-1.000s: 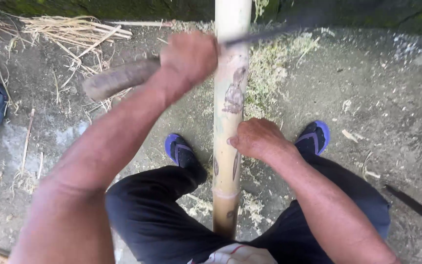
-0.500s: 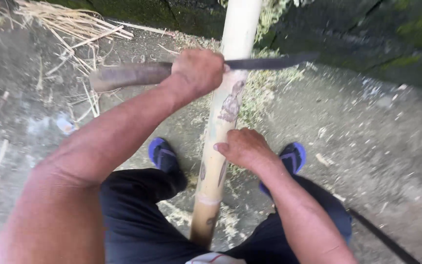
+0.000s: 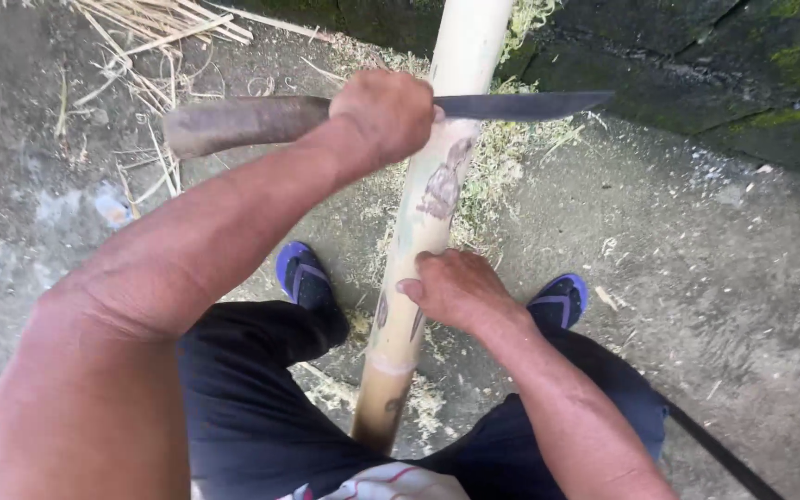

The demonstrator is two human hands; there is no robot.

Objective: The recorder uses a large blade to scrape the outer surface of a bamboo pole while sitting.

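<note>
Head view: left hand (image 3: 383, 116) is fisted round a big knife (image 3: 391, 116), w/ thick brown wooden handle and long dark flat blade laid across a pale, smooth, round bamboo pole (image 3: 428, 208) w/ dark blotches. Right hand (image 3: 456, 289) wraps the pole lower down, btwn the knees. Blue sandals (image 3: 306, 276) on rough grey concrete floor (image 3: 724, 278), littered w/ fine shavings and dry straw (image 3: 155, 28); mossy stone wall (image 3: 743, 65) behind.
</note>
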